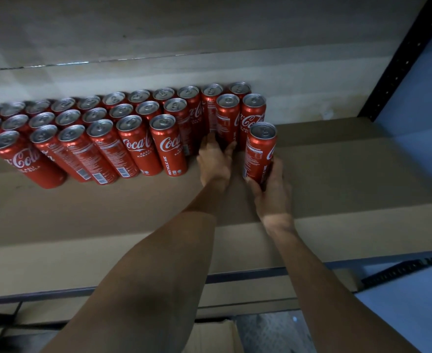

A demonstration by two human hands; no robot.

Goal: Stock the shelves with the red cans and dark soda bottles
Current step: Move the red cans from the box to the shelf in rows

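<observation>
Head view: the right hand [271, 193] grips an upright red can [259, 149] on the shelf [337, 174], at 3 o'clock of the stocked cans [123, 133]. Fingers [210, 141] of the left hand [216, 164] curl round the base of a rear can [227, 115].

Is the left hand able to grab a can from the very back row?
Probably not easily. The back row stands behind closer cans, so the left hand, gripping a second-row can, would have to reach over their tops.

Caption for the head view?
Right hand holds a red aluminium can beside rows of red cans on a brown shelf; left hand grips another can.
</observation>
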